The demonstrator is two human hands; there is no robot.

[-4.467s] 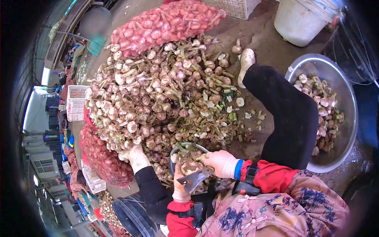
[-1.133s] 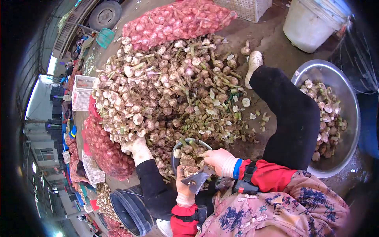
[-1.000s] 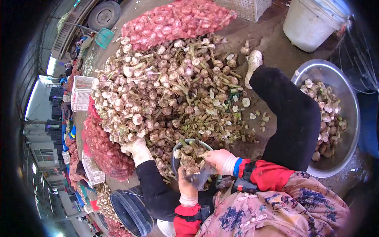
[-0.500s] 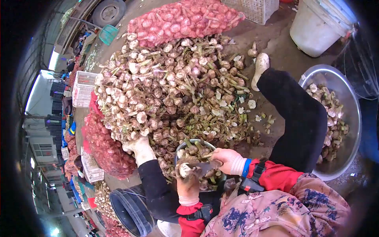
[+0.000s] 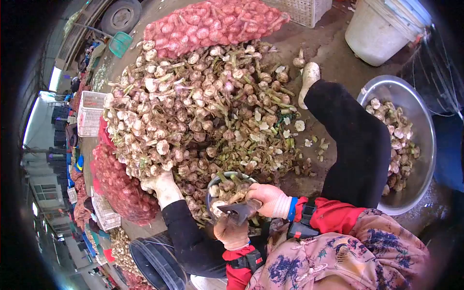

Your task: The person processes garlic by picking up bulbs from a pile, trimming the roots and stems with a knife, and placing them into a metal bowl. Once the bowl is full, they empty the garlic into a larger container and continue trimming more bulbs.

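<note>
Garlic bulb and blade meet over a crowded bowl

A large heap of pale and purplish garlic with stems attached (image 5: pixel 179 106) spreads across the brown floor (image 5: pixel 333 53), green stem scraps and white peel (image 5: pixel 261 145) along its near side. A stuffed red mesh sack (image 5: pixel 212 26) lies against its far edge, and a second red mesh sack (image 5: pixel 123 188) sits to its left beside a white lattice plastic crate (image 5: pixel 105 212). The left leg in black trousers (image 5: pixel 191 237) reaches toward the heap; the bent right leg (image 5: pixel 357 130) stands between heap and basin.

That wide silver metal basin (image 5: pixel 426 150) contains a mound of garlic bulbs. A small round grey-rimmed bowl (image 5: pixel 245 175), between the legs, is packed with stemmed garlic. A whitish plastic bucket (image 5: pixel 379 36) stands beyond the basin; its contents are hidden.

Over the small bowl's near edge, the left hand (image 5: pixel 232 234) curls round a whitish garlic bulb (image 5: pixel 217 208), partly covered by a dark grey metal blade (image 5: pixel 239 210). The right hand (image 5: pixel 270 198) is closed on the blade's other end.
</note>
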